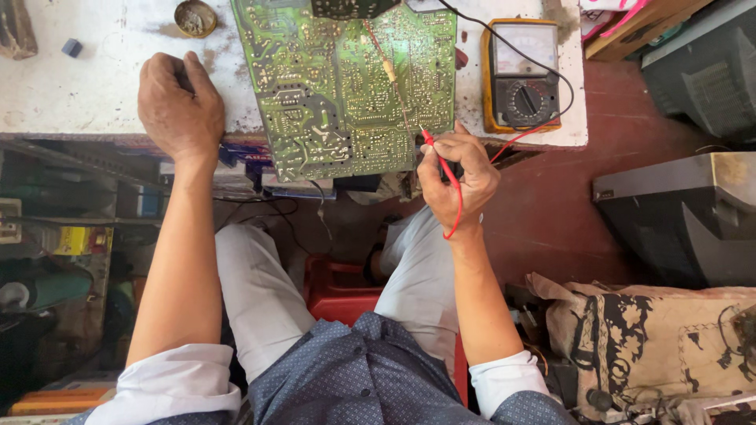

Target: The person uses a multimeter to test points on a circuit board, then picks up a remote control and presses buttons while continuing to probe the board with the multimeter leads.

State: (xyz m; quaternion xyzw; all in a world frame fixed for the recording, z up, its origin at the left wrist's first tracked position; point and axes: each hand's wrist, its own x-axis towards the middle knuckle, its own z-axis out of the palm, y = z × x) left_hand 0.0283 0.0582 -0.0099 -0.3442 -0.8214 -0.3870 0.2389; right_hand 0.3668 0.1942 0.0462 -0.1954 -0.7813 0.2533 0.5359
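Small round metal dish sits at the far edge of the white workbench, holding greyish clumped residue; exact contents cannot be told. Just beside it lies a small dark cube. Green circuit board lies solder side up in the middle of the bench, its near edge overhanging the bench front. Yellow-cased analog multimeter rests to the right of the board, close to it, dial facing up, with a black lead running from it across the board's far corner. Right hand is raised at the board's near right corner, fingers pinched together on the red test probe, its tip touching the solder side near the edge; the red wire loops down past the wrist. Left hand rests on the bench edge left of the board, knuckles up, fingers curled shut around a dark object, mostly hidden. Both forearms bare, sleeves rolled at the elbows.
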